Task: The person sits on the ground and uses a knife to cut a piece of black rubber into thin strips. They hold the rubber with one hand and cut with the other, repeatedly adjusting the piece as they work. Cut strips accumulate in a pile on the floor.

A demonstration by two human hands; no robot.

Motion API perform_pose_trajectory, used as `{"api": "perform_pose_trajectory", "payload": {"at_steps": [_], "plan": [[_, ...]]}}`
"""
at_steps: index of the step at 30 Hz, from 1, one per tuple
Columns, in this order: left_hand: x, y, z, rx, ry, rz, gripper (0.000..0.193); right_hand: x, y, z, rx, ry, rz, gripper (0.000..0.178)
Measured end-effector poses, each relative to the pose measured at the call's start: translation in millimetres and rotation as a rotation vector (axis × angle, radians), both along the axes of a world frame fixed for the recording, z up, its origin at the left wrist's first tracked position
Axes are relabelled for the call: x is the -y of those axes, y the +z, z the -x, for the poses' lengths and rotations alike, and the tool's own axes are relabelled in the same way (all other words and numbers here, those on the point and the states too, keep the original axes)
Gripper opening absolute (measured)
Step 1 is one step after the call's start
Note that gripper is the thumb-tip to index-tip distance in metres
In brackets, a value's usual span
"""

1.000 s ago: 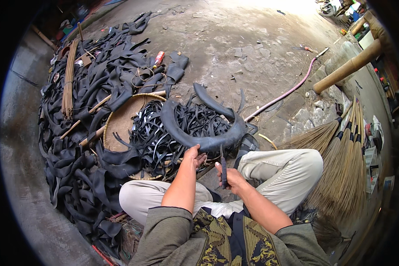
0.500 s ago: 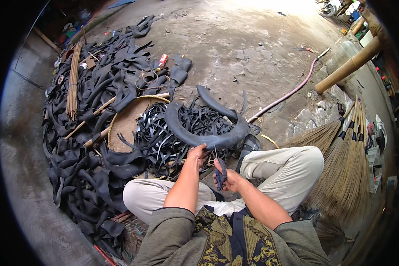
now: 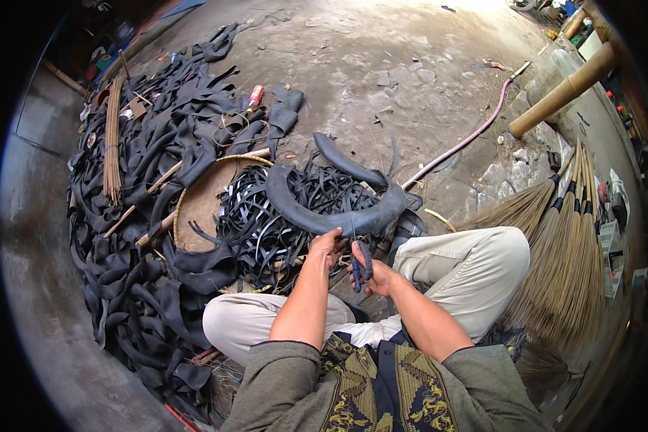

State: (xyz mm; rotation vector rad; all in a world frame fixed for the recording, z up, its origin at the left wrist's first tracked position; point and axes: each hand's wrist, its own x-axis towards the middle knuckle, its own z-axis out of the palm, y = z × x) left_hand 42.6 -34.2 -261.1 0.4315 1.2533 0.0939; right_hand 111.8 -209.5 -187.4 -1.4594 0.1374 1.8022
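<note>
A cut length of black rubber inner tube curves in a wide open loop in front of me. My left hand is closed on its near edge, with the thumb on top. Just to the right, my right hand grips a pair of scissors by their dark, wrapped handles. The thin blade points away from me and meets the tube's near edge beside my left fingers. Beneath the tube lies a tangled heap of narrow black rubber strips, partly on a round woven tray.
A big pile of rubber scraps spreads along the left, with a bundle of thin sticks on it. Straw brooms lean at the right below a bamboo pole. A pink pole lies on the floor beyond the tube.
My right hand and the scissors have moved slightly forward, bringing the blade farther onto the tube's near edge. My left hand keeps its hold. The whole view has shifted a little.
</note>
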Motion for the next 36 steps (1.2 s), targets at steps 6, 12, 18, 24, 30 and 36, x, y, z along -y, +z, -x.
{"api": "perform_pose_trajectory", "payload": {"at_steps": [6,12,18,24,30,36], "plan": [[2,2,-2,0.022,-0.012,-0.013,0.026,1,-7,-2,0.063,-0.035,-0.009,0.101],[2,14,-5,0.027,-0.006,-0.002,0.026,-1,-9,4,0.139,-0.202,-0.106,0.07],[3,29,-3,-0.004,-0.045,-0.014,0.025,-3,-7,10,0.342,-0.168,-0.227,0.075],[3,31,-5,0.034,-0.145,-0.112,0.016,-6,-6,2,0.274,-0.151,-0.119,0.083],[18,38,-9,0.02,-0.12,-0.085,0.024,-8,-12,-2,0.386,-0.158,-0.158,0.088],[14,41,-3,0.085,-0.16,-0.077,0.02,-11,-9,-5,0.349,-0.179,-0.174,0.082]]}}
